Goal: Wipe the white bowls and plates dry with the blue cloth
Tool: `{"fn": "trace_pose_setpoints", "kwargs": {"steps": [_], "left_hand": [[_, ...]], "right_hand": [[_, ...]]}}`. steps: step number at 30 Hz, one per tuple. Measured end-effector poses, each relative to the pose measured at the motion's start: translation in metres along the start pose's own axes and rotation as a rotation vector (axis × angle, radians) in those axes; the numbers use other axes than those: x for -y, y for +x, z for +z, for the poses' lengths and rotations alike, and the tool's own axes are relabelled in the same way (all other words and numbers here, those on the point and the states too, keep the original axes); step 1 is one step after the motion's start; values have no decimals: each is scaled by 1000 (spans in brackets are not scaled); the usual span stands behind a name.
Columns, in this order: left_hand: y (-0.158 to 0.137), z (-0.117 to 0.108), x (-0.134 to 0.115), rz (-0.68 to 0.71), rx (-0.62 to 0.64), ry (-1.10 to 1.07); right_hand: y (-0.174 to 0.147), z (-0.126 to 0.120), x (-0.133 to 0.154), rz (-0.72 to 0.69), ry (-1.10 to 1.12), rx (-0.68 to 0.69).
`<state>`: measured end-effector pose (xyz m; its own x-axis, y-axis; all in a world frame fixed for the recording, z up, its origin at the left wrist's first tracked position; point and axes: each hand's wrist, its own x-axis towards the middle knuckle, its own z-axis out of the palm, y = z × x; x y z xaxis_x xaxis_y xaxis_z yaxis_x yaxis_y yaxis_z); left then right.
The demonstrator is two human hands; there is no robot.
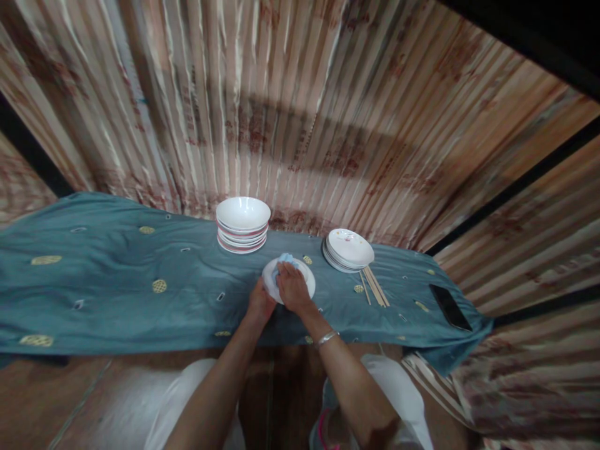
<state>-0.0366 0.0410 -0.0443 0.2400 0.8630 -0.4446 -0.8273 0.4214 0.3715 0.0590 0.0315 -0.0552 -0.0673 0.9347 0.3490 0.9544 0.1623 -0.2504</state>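
Note:
A white plate [307, 289] is in front of me, over the near part of the cloth-covered table. My left hand [260, 301] grips its left edge, with the fingers partly hidden beneath it. On the plate's upper face, my right hand [292, 286] presses a light blue cloth [285, 257]; the cloth is bunched under the fingers. Beyond the plate, to the left, stands a stack of white bowls [242, 215], some with red bands. Off to the right is a stack of white plates [350, 247], the top one bearing a small floral print.
Several wooden chopsticks [375, 289] lie beside the right-hand stack. A black phone [450, 306] rests near the table's right end. The teal tablecloth [117, 281] is wrinkled. A patterned curtain [290, 112] hangs right behind the table, and dark bars cross at both sides.

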Motion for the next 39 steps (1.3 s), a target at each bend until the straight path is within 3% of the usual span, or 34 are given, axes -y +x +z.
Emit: {"fn": "trace_pose_setpoints", "kwargs": {"steps": [6,13,20,28,34,39], "left_hand": [[-9,10,-3,-11,-16,12],[-7,5,-2,-7,-44,9],[-3,2,0,-2,-63,10],[6,-6,4,14,-37,19],[3,-6,3,31,-26,30],[1,-6,3,35,2,31]], "right_hand": [[0,3,-22,38,-43,-15],[-17,-3,-37,76,-22,-20],[-41,-5,-38,110,6,-91],[-70,18,-33,139,46,-246],[-75,28,-27,165,109,-361],[-75,28,-26,171,128,-349]]}}
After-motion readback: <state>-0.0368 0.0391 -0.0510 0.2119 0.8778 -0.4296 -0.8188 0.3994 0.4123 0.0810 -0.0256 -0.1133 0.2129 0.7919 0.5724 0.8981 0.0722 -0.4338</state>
